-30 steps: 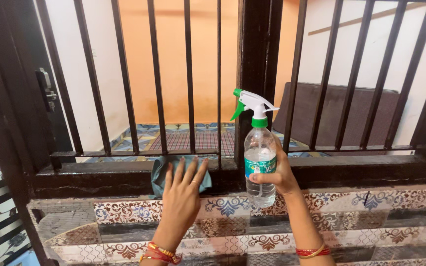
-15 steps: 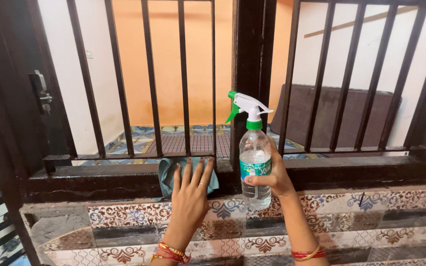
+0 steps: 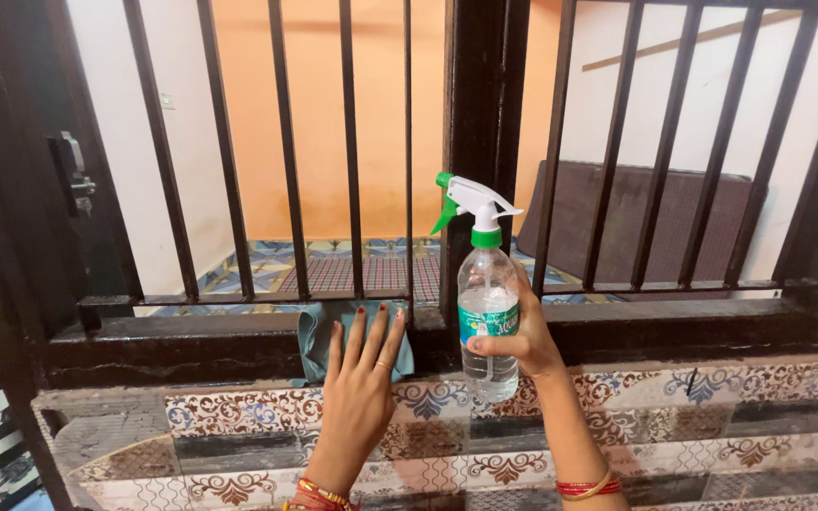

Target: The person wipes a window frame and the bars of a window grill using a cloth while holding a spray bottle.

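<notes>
Fingers of the left hand point(image 3: 362, 378) are spread flat on a teal cloth point(image 3: 319, 336), pressed against the dark sill point(image 3: 182, 341) below the grille bars point(image 3: 286, 151); part of the sill looks wet, the rest apparently unwiped. The right hand point(image 3: 523, 341) is clenched around a clear spray bottle point(image 3: 487, 317), held upright, roughly half full of clear liquid.

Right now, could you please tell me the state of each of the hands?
Left hand: open, flat on a teal cloth.
Right hand: closed around a clear plastic spray bottle.
</notes>
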